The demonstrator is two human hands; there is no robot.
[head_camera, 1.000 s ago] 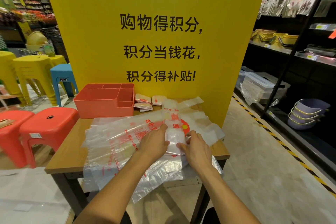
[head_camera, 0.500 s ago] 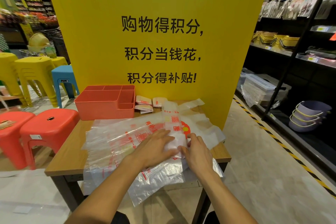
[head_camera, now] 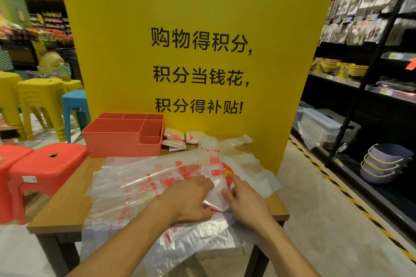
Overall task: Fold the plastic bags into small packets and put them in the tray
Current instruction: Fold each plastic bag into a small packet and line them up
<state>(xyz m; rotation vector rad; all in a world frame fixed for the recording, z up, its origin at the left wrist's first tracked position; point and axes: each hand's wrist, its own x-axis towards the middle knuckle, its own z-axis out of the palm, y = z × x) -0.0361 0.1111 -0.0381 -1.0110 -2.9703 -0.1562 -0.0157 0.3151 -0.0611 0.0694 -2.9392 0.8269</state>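
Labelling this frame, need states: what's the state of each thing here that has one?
bag strip, folded lengthwise, near end lifted
left hand, grips bag strip's near end
right hand, pinches same end
loose bags, unfolded, overhanging table edge
tray, upright, no packets visible inside
packets, folded, beside tray

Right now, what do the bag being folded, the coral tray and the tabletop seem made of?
Plastic bag: thin, translucent, glossy film, red-printed; it creases and shows layers beneath. Compartment tray: probably moulded plastic, matte coral, uniform colour, rounded edges. Tabletop: smooth wood-grain surface; solid wood or laminate, I cannot tell.
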